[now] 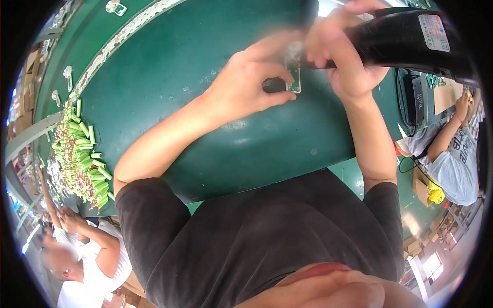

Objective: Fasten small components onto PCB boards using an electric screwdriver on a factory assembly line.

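My left hand (239, 77) reaches over the green table with thumb and fingers bent around a small green circuit board (293, 77) in a pale frame, pinching its edge. Motion blurs the fingertips at its upper end. Close by on the right, my right hand (349, 66) has curled fingers, the nearest ones just beside the board. What they hold, if anything, is hidden. A large black device (400, 38) with a pale label overlaps this hand and extends to the right. Whether the hand grips it, I cannot tell.
Green cylindrical cells with wires (84, 159) lie heaped at the table's left. Beyond a worn pale rail (118, 41) sit several small white parts. A black box with a cable (413, 97) stands at the right. People work on both sides: a white shirt (97, 262) left, a grey shirt (457, 164) right.
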Demonstrator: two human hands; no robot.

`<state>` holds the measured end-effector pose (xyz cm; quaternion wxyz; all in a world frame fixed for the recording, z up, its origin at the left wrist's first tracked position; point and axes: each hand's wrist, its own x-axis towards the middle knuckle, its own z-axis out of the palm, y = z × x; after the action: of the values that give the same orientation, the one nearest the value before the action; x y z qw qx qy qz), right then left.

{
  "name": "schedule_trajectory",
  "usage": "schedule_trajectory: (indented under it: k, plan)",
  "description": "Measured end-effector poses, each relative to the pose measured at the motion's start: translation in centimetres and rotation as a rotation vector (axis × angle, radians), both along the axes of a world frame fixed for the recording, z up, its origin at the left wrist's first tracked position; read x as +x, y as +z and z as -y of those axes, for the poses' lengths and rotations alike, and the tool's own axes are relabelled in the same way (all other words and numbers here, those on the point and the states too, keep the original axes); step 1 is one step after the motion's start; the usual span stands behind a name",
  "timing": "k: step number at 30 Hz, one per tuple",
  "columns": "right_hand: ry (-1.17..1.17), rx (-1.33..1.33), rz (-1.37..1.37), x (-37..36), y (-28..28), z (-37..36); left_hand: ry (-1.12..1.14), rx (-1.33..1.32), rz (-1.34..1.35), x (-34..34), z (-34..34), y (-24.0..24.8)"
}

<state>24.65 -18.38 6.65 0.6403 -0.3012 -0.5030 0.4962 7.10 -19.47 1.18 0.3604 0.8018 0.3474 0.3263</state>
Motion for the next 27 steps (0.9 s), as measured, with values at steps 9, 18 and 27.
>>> schedule_trajectory:
  k: [9, 18, 27]
  plan:
    - [0.018, 0.11, 0.163, 0.4, -0.1, -0.3, -0.003, 0.096, -0.033, 0.3, 0.2, -0.2]
    - [0.179, 0.289, 0.076, 1.2, -2.5, -1.8, -0.027, 0.117, 0.003, 0.2, -0.2, 0.0]
    - [0.067, 0.318, 0.015, 1.2, -1.8, -1.4, -0.028, 0.129, -0.114, -0.3, -1.3, 2.4]
